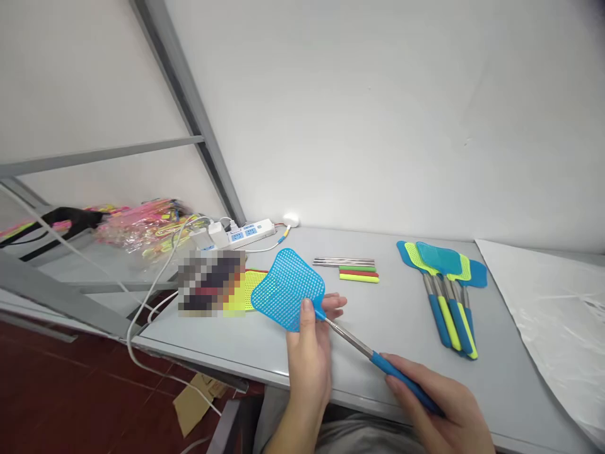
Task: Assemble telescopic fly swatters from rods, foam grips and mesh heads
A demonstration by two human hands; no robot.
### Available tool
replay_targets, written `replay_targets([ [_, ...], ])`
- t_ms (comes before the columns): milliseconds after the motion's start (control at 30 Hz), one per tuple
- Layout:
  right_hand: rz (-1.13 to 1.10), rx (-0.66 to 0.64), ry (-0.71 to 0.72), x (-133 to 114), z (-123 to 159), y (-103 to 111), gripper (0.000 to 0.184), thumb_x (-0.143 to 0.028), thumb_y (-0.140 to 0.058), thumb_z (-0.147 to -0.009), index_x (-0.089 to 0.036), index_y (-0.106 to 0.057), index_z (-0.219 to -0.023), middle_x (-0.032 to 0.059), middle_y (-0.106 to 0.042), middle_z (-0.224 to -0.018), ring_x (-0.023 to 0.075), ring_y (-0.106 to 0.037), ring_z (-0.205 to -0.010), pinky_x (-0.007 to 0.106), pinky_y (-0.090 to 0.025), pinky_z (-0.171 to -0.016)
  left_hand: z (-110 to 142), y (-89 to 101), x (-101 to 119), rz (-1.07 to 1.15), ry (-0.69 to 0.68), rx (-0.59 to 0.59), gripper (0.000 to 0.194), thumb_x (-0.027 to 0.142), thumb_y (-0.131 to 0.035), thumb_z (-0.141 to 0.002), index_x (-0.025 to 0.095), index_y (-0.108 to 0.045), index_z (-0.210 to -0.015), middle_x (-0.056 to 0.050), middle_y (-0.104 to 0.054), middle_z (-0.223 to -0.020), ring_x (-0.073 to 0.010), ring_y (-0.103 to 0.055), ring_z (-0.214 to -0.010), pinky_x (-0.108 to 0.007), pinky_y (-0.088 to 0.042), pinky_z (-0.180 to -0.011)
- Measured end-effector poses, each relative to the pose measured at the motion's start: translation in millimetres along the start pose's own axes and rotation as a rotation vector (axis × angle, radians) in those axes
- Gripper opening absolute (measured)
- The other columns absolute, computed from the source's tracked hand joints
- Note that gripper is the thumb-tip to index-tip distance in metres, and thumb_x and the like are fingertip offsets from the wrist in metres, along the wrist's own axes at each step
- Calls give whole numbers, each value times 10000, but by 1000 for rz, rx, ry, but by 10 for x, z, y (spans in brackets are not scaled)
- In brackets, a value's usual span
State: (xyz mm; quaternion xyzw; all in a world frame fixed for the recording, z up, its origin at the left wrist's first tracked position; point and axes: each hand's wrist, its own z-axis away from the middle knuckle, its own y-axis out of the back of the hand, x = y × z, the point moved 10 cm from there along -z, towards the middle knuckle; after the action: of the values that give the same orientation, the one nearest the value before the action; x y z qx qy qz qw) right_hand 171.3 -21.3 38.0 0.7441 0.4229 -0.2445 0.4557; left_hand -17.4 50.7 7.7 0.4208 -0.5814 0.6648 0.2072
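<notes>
Two hands on one blue fly swatter (350,338), centre to lower right of the frame, held above the bench (382,315). From my remote feed: left hand (309,356) has its thumb pressed at the base of the mesh head (286,287), fingers behind; right hand (442,403) is closed round the blue grip (399,378). Hands apart, metal shaft spanning between them.

Risks, my judgement:
1. Sideways load between the hands could bend the thin shaft or strain the plastic neck.
2. Pulling on the grip might slide it off the shaft; I cannot tell how firmly it is seated.
3. A low leftward swing could catch the yellow-green mesh (248,293) lying beneath the head, left of centre; part of that area is pixelated.
4. The loose metal rods (343,261) and coloured tubes (359,274), mid-frame, look round; a knock could set them rolling.
5. Carried carelessly right, it could disturb the swatter pile (442,260).
</notes>
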Motion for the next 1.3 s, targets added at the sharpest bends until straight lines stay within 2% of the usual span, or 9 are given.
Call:
replay_targets([
  [100, 41, -6, 42, -96, 15, -20, 191, -272, -649, -844, -260, -760, -1000, -1, -772, -934, 186, -747, -799, 143, -566, -689, 35, -73, 98, 12, -25, -40, 390, 479, -514, -933, 163, -710, -817, -87, -711, -873, -242, -632, -1037, -359, -497, -866],
  [267, 123, 29, 20, -14, 30, 24, 190, -357, -629, -867, -268, -762, -969, -12, -774, -911, 187, -747, -769, 148, -568, -637, 74, -145, 149, 10, -17, -125, 390, 464, -485, -953, 164, -689, -809, -69, -697, -813, -220, -665, -920, -361, -490, -866],
  [400, 199, -12, 77, 15, -32, 124, 173, -349, -613, -892, -269, -736, -983, -19, -772, -905, 161, -737, -782, 152, -554, -651, 81, -108, -56, 9, 76, -128, 294, 450, -526, -940, 191, -666, -929, -39, -701, -862, -195, -683, -838, -368, -487, -853],
  [533, 380, 19, 195, -66, -56, 227, 185, -364, -578, -920, -239, -691, -996, -2, -695, -737, 148, -650, -632, 252, -491, -610, 174, -104, -268, -44, 150, -100, 316, 473, -510, -942, 200, -667, -967, -85, -702, -1100, -246, -600, -1137, -360, -452, -904],
  [633, 504, 54, 279, -142, -26, 190, 156, -313, -559, -937, -218, -662, -1005, -2, -652, -720, 156, -600, -634, 330, -426, -724, 339, -196, -369, -102, 172, -117, 361, 492, -475, -952, 195, -680, -959, -100, -668, -1217, -254, -553, -1208, -374, -422, -970],
  [800, 463, 59, 288, -244, 10, 80, 181, -195, -456, -971, -185, -612, -1062, 27, -645, -770, 169, -577, -678, 312, -383, -681, 710, -513, -636, -84, 328, -331, 335, 472, -574, -901, 178, -716, -976, -102, -701, -1147, -246, -611, -1118, -374, -426, -1014],
  [900, 458, 75, 277, -329, 0, 74, 183, -185, -446, -972, -199, -621, -1022, 29, -651, -772, 174, -564, -660, 301, -349, -612, 769, -488, -678, -64, 328, -318, 318, 461, -597, -890, 183, -717, -987, -84, -719, -1084, -228, -635, -1064, -351, -448, -996],
  [1100, 461, 15, 243, -354, -49, 21, 193, -222, -445, -980, -239, -626, -916, -7, -613, -706, 170, -499, -598, 307, -294, -601, 638, -249, -530, -41, 259, -138, 291, 442, -596, -900, 174, -705, -862, -54, -716, -922, -186, -667, -914, -302, -505, -885],
  [1300, 484, -83, 250, -231, -57, 164, 151, -240, -481, -977, -233, -613, -904, -15, -570, -701, 155, -484, -630, 309, -286, -670, 134, 126, 271, 93, -7, 133, 249, 417, -692, -833, 169, -683, -843, -15, -676, -828, -143, -654, -692, -301, -552, -714],
])
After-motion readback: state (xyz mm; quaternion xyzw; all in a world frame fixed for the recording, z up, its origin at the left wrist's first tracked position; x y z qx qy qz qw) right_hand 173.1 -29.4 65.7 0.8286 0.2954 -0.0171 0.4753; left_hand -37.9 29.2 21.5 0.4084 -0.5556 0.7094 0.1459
